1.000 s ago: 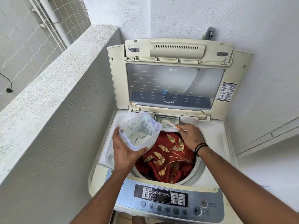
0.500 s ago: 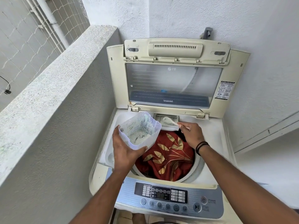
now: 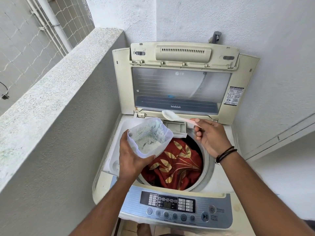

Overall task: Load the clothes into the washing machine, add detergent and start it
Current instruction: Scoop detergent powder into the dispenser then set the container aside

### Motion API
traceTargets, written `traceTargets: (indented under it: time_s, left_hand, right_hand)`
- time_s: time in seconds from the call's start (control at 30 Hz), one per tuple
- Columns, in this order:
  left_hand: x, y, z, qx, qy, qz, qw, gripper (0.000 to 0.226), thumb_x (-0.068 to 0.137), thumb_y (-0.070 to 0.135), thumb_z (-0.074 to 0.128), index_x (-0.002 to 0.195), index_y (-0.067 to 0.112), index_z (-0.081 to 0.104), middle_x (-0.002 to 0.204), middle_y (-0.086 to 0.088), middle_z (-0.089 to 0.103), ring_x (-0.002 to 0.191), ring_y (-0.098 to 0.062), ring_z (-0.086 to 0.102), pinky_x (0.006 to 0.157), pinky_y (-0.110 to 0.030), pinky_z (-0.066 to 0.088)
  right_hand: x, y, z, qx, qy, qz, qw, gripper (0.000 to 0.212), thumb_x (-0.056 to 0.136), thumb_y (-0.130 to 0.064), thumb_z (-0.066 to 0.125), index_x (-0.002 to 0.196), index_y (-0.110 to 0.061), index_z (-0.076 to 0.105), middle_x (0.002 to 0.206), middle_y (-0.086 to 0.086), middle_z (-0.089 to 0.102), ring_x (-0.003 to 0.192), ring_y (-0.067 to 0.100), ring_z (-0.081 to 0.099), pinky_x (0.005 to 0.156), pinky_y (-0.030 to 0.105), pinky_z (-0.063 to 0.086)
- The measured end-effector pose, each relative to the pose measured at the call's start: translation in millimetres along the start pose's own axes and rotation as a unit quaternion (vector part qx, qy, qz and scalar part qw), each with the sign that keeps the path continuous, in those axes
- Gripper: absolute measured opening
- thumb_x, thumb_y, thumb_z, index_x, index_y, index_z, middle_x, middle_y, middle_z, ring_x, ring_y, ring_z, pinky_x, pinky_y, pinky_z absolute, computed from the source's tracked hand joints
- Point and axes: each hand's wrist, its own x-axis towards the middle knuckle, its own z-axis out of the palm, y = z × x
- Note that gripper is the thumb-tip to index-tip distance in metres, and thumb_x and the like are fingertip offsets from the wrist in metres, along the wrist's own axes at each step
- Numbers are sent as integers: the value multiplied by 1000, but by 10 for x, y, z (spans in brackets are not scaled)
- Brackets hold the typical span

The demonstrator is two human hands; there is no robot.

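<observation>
The red clothes (image 3: 175, 163) already lay in the drum below my hands. My left hand (image 3: 132, 159) gripped the detergent tub (image 3: 150, 137); my right hand (image 3: 210, 136) pinched a loaded spoon (image 3: 172, 115) above the open dispenser drawer (image 3: 175, 127). Tipping it in and pressing start remained.

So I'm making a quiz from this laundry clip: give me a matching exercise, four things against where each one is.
Things:
1. spoon
2. tub
3. cloth
4. lid

Places:
A. in the drum
B. in the left hand
C. raised against the wall
D. in the right hand

Pairs: 1-D, 2-B, 3-A, 4-C
</observation>
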Motion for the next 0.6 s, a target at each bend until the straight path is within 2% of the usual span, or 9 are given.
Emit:
traceTargets:
  time_s: [0.07,0.13,0.23,0.3,0.33,0.4,0.47,0.5,0.6]
  left_hand:
    - [-18,28,-25,4,-6,17,1000,135,41,75,85,151,32,21,146,8,39,135,-13,42,105,-36,45]
    - [-48,43,-40,15,-12,41,999,133,43,75,85,151,32,21,148,6,39,137,-13,41,107,-40,47]
    - [-106,77,-46,26,-20,80,996,129,45,76,84,150,34,23,146,14,39,135,-9,44,103,-37,50]
    - [-143,128,-53,17,-23,99,995,125,45,77,84,149,43,23,142,28,37,133,-3,45,100,-28,48]
    - [-158,156,-54,16,-25,105,994,125,45,77,85,148,44,23,141,31,36,132,-3,45,100,-26,47]
    - [-193,176,-40,25,-31,120,992,126,47,74,86,150,34,26,144,23,39,133,-8,46,101,-31,50]
    - [-228,189,-29,40,-38,137,989,127,51,73,86,152,21,28,148,8,42,135,-15,47,101,-38,52]
    - [-238,204,-28,44,-40,140,988,128,52,75,84,152,18,28,149,5,42,136,-16,46,101,-40,52]
    - [-249,240,-52,54,-36,145,987,128,54,79,80,151,14,30,148,1,44,135,-17,47,102,-42,52]
  right_hand:
    - [-129,-63,50,-81,-56,-5,995,16,95,-8,63,104,0,74,60,5,54,48,11,44,45,22,39]
    - [-248,-62,117,-216,-106,-17,970,16,94,-12,66,105,-4,75,59,5,59,47,12,46,44,23,41]
    - [-387,11,255,-404,-163,-65,898,11,92,-21,69,99,-19,78,62,-1,68,50,9,55,48,23,46]
    - [-433,81,336,-486,-176,-119,848,14,93,-28,68,102,-24,79,76,-7,75,61,1,62,61,21,50]
    - [-442,112,375,-514,-182,-144,826,17,94,-28,66,105,-23,78,88,-9,76,72,-2,65,70,19,51]
    - [-469,160,446,-553,-191,-173,792,21,96,-27,63,111,-19,77,108,-8,75,89,-1,66,83,14,51]
    - [-499,209,491,-580,-204,-183,767,23,98,-24,60,113,-16,75,112,-5,73,88,-3,60,78,1,43]
    - [-508,227,498,-587,-216,-179,759,24,99,-23,58,114,-15,75,112,-3,73,88,-3,58,77,0,41]
    - [-523,226,475,-598,-268,-132,744,24,98,-23,58,113,-15,75,117,-3,73,100,2,64,88,12,48]
